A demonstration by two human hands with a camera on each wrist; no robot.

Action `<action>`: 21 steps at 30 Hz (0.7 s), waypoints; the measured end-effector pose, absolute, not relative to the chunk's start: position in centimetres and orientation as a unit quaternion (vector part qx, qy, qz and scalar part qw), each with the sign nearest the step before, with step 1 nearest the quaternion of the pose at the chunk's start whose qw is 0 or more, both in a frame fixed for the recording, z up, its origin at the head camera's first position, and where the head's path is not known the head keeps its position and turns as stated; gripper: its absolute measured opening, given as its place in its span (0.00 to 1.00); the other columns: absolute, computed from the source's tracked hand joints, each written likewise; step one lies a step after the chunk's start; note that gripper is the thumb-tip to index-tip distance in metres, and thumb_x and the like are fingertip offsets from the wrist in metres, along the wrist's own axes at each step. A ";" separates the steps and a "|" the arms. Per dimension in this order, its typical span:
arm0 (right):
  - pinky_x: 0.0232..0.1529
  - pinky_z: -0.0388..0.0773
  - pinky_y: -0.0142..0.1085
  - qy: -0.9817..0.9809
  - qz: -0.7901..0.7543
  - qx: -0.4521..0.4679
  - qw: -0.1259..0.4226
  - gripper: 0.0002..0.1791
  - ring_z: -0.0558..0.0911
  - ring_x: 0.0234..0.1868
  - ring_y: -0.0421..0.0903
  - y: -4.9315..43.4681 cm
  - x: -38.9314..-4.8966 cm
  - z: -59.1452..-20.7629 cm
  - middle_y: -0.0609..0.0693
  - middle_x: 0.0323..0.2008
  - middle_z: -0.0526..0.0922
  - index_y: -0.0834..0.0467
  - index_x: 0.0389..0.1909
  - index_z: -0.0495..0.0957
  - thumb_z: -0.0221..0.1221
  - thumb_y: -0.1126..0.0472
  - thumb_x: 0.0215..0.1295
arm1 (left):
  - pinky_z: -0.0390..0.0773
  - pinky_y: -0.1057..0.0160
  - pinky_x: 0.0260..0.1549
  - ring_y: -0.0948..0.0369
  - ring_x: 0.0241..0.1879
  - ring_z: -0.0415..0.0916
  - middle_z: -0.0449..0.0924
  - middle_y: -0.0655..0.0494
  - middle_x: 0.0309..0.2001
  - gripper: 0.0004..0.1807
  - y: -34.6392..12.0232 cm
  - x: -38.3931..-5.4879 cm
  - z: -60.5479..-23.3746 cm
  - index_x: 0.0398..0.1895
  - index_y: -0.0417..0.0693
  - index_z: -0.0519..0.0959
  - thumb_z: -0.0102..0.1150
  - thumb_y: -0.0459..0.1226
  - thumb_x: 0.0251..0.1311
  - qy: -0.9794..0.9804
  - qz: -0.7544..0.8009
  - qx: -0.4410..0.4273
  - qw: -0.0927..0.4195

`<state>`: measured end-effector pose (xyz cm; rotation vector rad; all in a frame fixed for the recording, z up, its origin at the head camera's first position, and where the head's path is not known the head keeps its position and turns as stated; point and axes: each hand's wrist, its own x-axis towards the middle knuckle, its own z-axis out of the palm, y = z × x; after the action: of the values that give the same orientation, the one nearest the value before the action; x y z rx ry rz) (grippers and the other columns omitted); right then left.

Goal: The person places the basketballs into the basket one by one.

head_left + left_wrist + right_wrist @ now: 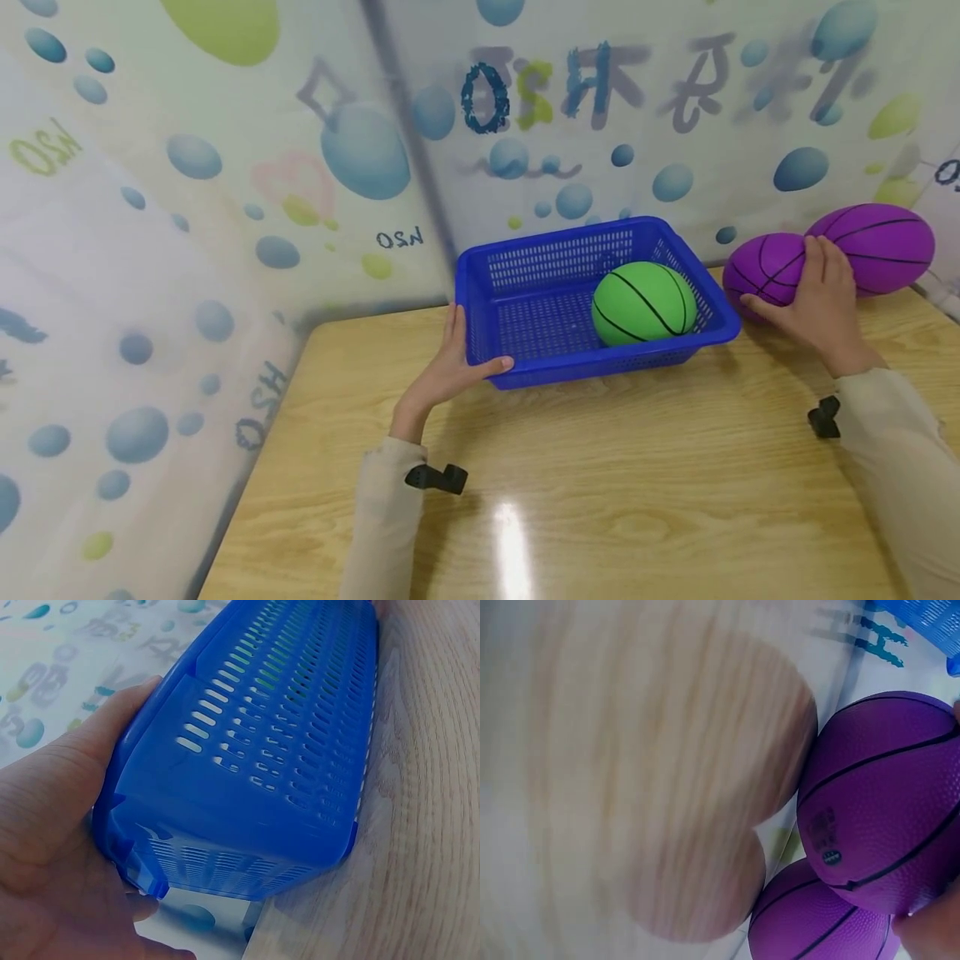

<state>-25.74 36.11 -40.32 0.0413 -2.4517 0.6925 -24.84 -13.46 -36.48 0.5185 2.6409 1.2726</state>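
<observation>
At the front left corner of a blue plastic basket [555, 364], my left hand [442, 362] holds the rim. Its thumb lies over the front edge and the other fingers lie along the left side. The left wrist view shows the slotted basket wall [247, 772] with the hand [56, 817] around its rim. A green ball with black lines [643, 304] sits in the basket's right half. My right hand [821, 308] grips the left purple ball [761, 271], thumb on its near left side, fingers over its top. Another purple ball [881, 246] is beside it, partly behind the fingers.
The wooden table [600, 500] extends in front of the basket. Behind stands a pale backdrop [450, 200] with blue and green dots, close to the basket and balls. Both sleeves carry a small black wrist device, such as the left one [437, 478].
</observation>
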 end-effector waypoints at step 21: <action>0.59 0.46 0.64 -0.926 0.250 0.012 0.282 0.59 0.48 0.61 0.74 36.4 -25.7 -39.7 0.75 0.63 0.50 0.71 0.67 0.45 0.72 0.53 0.41 | 0.48 0.45 0.63 0.53 0.70 0.28 0.14 0.59 0.71 0.65 -13.4 -25.0 -36.5 0.72 0.54 0.23 0.63 0.60 0.48 0.885 0.424 0.175 0.081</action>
<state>-25.66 36.42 -39.71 0.0324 -2.4819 0.6695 -25.00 -13.42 -36.46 0.5232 2.6457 1.2661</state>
